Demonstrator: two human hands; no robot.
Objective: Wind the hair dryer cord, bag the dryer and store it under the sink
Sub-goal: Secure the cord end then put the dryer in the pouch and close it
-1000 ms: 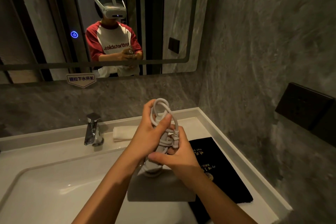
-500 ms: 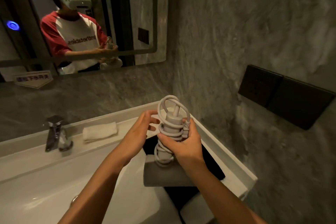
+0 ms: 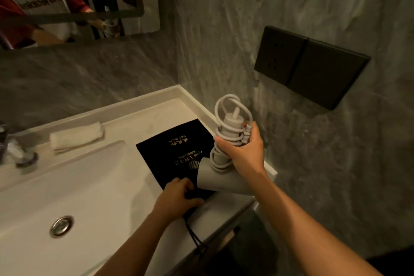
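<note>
Grey marbled walls (image 3: 224,29) are meeting in a corner above a white sink counter (image 3: 156,110). A black bag (image 3: 177,152) is lying flat on the counter's right side. The right hand (image 3: 243,152) is gripping the grey hair dryer (image 3: 224,177), its cord (image 3: 226,105) coiled round the handle, just above the bag. The left hand (image 3: 177,197) is apparently pinching the bag's near edge.

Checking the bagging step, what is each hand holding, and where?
Right hand grips the hair dryer by its cord-wrapped handle; left hand pinches the black bag at its near edge.
</note>
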